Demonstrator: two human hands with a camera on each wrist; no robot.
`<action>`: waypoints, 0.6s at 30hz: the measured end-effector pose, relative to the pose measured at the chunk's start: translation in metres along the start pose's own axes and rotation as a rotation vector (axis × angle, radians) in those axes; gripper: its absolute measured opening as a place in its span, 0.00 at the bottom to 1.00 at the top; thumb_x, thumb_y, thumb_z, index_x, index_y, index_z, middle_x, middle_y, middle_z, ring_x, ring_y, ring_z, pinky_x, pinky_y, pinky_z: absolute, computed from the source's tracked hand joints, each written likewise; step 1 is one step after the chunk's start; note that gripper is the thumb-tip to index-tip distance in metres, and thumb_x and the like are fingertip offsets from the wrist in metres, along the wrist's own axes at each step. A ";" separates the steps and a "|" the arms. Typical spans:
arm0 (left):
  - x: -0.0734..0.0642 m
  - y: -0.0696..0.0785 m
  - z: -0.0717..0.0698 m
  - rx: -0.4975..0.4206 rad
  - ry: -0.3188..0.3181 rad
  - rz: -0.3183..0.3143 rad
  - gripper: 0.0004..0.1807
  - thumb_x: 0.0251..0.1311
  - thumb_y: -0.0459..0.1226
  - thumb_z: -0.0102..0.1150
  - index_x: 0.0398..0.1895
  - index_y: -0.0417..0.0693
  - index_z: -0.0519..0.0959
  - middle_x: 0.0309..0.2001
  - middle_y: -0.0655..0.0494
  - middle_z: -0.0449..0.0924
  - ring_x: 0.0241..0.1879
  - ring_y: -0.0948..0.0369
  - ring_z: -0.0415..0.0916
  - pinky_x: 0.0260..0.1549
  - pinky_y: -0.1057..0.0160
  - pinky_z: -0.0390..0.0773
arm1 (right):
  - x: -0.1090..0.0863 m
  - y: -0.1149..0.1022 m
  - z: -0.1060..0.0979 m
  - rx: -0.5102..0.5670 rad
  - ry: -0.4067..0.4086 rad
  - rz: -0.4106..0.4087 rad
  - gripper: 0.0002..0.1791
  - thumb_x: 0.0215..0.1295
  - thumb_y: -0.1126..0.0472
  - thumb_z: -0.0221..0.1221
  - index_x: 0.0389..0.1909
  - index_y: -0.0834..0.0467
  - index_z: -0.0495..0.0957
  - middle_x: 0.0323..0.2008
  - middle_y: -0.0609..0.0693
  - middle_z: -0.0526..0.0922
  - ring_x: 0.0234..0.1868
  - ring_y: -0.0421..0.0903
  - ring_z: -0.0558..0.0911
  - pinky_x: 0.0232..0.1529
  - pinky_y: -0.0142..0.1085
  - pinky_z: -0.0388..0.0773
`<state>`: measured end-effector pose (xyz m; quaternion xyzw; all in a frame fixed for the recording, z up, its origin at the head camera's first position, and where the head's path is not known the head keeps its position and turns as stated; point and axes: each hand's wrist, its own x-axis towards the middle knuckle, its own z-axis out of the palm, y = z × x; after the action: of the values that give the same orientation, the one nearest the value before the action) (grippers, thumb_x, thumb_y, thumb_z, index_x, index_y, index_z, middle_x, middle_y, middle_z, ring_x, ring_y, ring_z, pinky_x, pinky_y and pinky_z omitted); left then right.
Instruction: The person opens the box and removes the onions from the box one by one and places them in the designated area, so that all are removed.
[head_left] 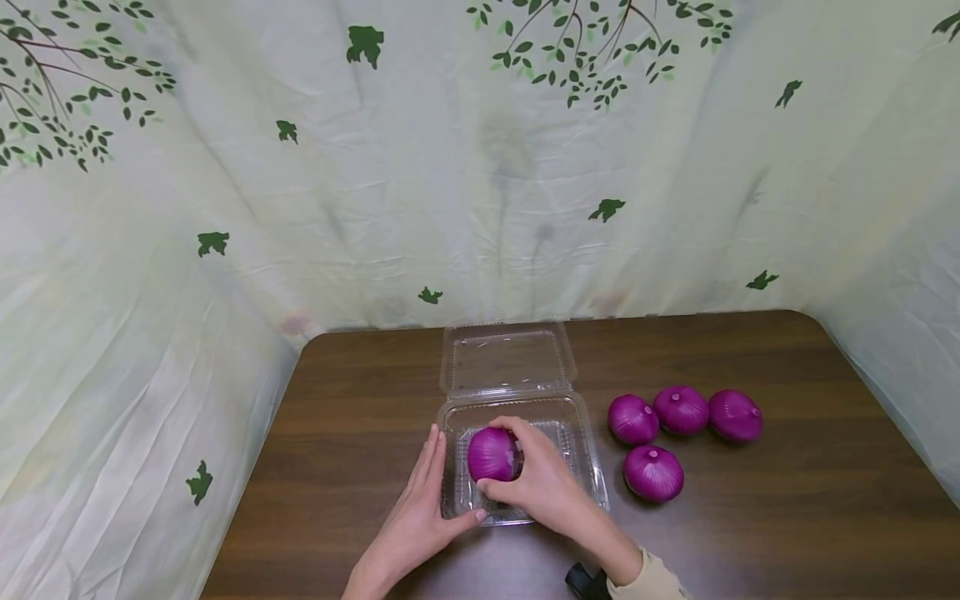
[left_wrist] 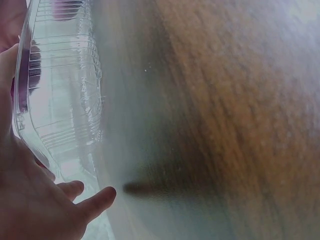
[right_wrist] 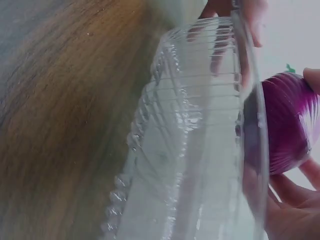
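A purple onion (head_left: 491,455) is gripped between the thumb and fingers of my right hand (head_left: 542,482), over the base of a clear plastic clamshell container (head_left: 583,450). In the right wrist view the onion (right_wrist: 287,122) shows partly above the container's rim. My left hand (head_left: 423,508) touches the container's left front corner, its fingers straight along the side and the thumb at the front edge. The container's lid (head_left: 510,360) lies folded back, away from me. In the left wrist view, the left hand (left_wrist: 45,192) is beside the container wall (left_wrist: 65,95).
Several more purple onions stand to the right of the container, the nearest onion (head_left: 653,473) in front of the others. The brown wooden table (head_left: 360,417) ends at a pale curtain (head_left: 420,183) with leaf prints. A black object (head_left: 587,581) is by the right wrist.
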<state>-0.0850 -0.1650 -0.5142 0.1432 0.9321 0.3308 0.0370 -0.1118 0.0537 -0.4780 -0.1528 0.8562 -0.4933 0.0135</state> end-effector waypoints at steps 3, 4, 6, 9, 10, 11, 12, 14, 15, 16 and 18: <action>0.000 0.000 0.000 0.002 0.002 0.001 0.66 0.49 0.67 0.64 0.80 0.47 0.40 0.79 0.55 0.31 0.76 0.55 0.39 0.66 0.46 0.58 | -0.005 -0.003 -0.004 -0.011 0.019 -0.005 0.39 0.45 0.48 0.76 0.61 0.45 0.71 0.53 0.39 0.76 0.52 0.40 0.75 0.47 0.42 0.77; 0.000 0.000 0.000 0.003 0.002 0.001 0.66 0.49 0.67 0.65 0.80 0.47 0.40 0.79 0.56 0.31 0.76 0.55 0.39 0.66 0.46 0.58 | -0.006 -0.004 -0.006 -0.014 0.025 -0.006 0.40 0.45 0.47 0.76 0.61 0.46 0.72 0.53 0.39 0.76 0.52 0.40 0.75 0.47 0.43 0.77; -0.001 0.000 0.000 0.007 0.004 0.000 0.66 0.48 0.67 0.65 0.80 0.47 0.40 0.79 0.56 0.31 0.76 0.55 0.39 0.66 0.47 0.58 | -0.009 -0.003 -0.008 -0.026 0.038 -0.008 0.40 0.44 0.46 0.76 0.61 0.46 0.72 0.53 0.39 0.76 0.52 0.40 0.75 0.46 0.43 0.77; 0.000 0.000 0.000 0.013 0.007 -0.002 0.66 0.48 0.66 0.66 0.80 0.46 0.40 0.79 0.55 0.31 0.76 0.55 0.39 0.66 0.47 0.58 | -0.012 -0.003 -0.011 -0.029 0.055 -0.004 0.40 0.43 0.45 0.76 0.60 0.44 0.72 0.52 0.38 0.76 0.50 0.39 0.74 0.44 0.42 0.77; 0.000 0.000 0.000 0.015 0.008 -0.003 0.66 0.48 0.66 0.66 0.80 0.46 0.40 0.79 0.55 0.31 0.76 0.55 0.39 0.66 0.47 0.58 | -0.013 -0.002 -0.012 -0.026 0.058 -0.007 0.40 0.43 0.46 0.77 0.60 0.44 0.72 0.51 0.38 0.76 0.49 0.39 0.74 0.44 0.41 0.78; 0.000 0.000 0.000 0.014 0.009 -0.004 0.66 0.48 0.67 0.66 0.80 0.47 0.40 0.79 0.55 0.31 0.76 0.54 0.39 0.66 0.47 0.58 | -0.014 -0.002 -0.013 -0.025 0.063 -0.005 0.40 0.43 0.45 0.77 0.60 0.43 0.72 0.51 0.37 0.76 0.48 0.39 0.75 0.42 0.39 0.78; 0.000 0.000 0.000 0.012 0.008 -0.007 0.66 0.48 0.67 0.65 0.80 0.47 0.40 0.79 0.55 0.31 0.76 0.54 0.39 0.66 0.46 0.58 | -0.014 -0.002 -0.014 -0.019 0.069 -0.002 0.40 0.43 0.46 0.77 0.60 0.42 0.72 0.51 0.37 0.76 0.46 0.38 0.75 0.42 0.39 0.78; 0.000 0.000 0.000 0.011 0.006 -0.010 0.66 0.48 0.68 0.64 0.80 0.47 0.40 0.79 0.55 0.31 0.76 0.54 0.39 0.66 0.45 0.58 | -0.016 0.000 -0.016 -0.005 0.078 -0.001 0.40 0.43 0.48 0.78 0.59 0.41 0.72 0.50 0.37 0.75 0.44 0.38 0.75 0.39 0.37 0.79; 0.001 0.000 0.000 0.010 0.004 -0.013 0.66 0.48 0.69 0.64 0.80 0.48 0.39 0.79 0.55 0.31 0.76 0.53 0.39 0.66 0.45 0.59 | -0.017 0.000 -0.017 0.004 0.081 0.001 0.40 0.43 0.49 0.78 0.59 0.40 0.72 0.50 0.37 0.75 0.43 0.39 0.76 0.39 0.37 0.79; 0.001 0.000 0.000 0.008 0.003 -0.015 0.66 0.48 0.69 0.63 0.80 0.48 0.39 0.79 0.55 0.31 0.76 0.53 0.40 0.65 0.44 0.59 | -0.017 0.000 -0.018 0.011 0.082 0.004 0.40 0.43 0.49 0.78 0.59 0.39 0.72 0.49 0.37 0.75 0.42 0.39 0.76 0.38 0.38 0.80; 0.001 0.000 0.000 0.004 0.000 -0.021 0.66 0.48 0.69 0.64 0.80 0.49 0.39 0.79 0.55 0.31 0.76 0.53 0.40 0.65 0.44 0.59 | -0.018 0.002 -0.021 0.030 0.085 0.004 0.40 0.43 0.51 0.78 0.59 0.38 0.71 0.49 0.37 0.75 0.41 0.40 0.77 0.38 0.40 0.81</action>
<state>-0.0859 -0.1643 -0.5141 0.1334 0.9342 0.3284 0.0404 -0.0982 0.0771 -0.4709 -0.1297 0.8489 -0.5121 -0.0193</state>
